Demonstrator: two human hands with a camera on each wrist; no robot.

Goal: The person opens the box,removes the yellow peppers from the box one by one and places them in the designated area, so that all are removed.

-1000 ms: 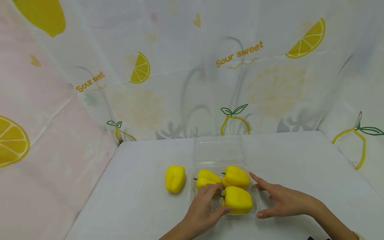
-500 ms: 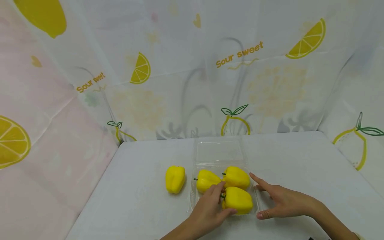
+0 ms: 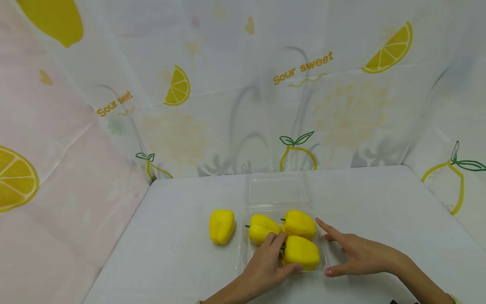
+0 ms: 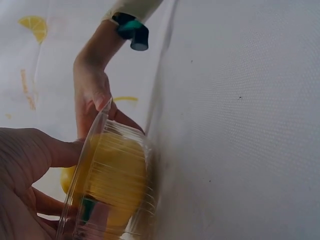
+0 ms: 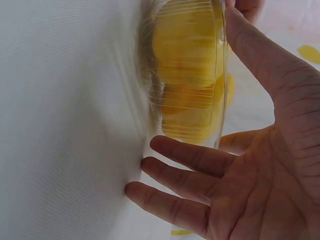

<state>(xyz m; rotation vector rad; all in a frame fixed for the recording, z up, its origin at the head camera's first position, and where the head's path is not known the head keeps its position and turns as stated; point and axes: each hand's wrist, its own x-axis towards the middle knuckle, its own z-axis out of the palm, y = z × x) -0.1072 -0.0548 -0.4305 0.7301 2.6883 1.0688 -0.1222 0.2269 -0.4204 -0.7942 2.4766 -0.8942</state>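
Note:
A clear plastic clamshell container [image 3: 249, 251] lies on the white table, its lid [image 3: 278, 191] folded back away from me. Inside are three yellow bell peppers: one at the back left [image 3: 262, 229], one at the back right [image 3: 300, 224] and one at the front right [image 3: 302, 253]. My left hand [image 3: 265, 264] grips the front-right pepper by its stem end, thumb along the near side and fingers reaching into the container. At the container's right edge is my right hand [image 3: 358, 255], fingers and thumb spread; in the right wrist view its fingertips [image 5: 132, 189] rest on the table.
Another yellow bell pepper [image 3: 222, 226] stands on the table [image 3: 171, 253], left of the container. A lemon-print cloth [image 3: 212, 139] hangs behind the table and along both sides.
My left hand has slid to the right, from between the peppers onto the stem end of the front-right one. My right hand and the peppers look nearly unmoved.

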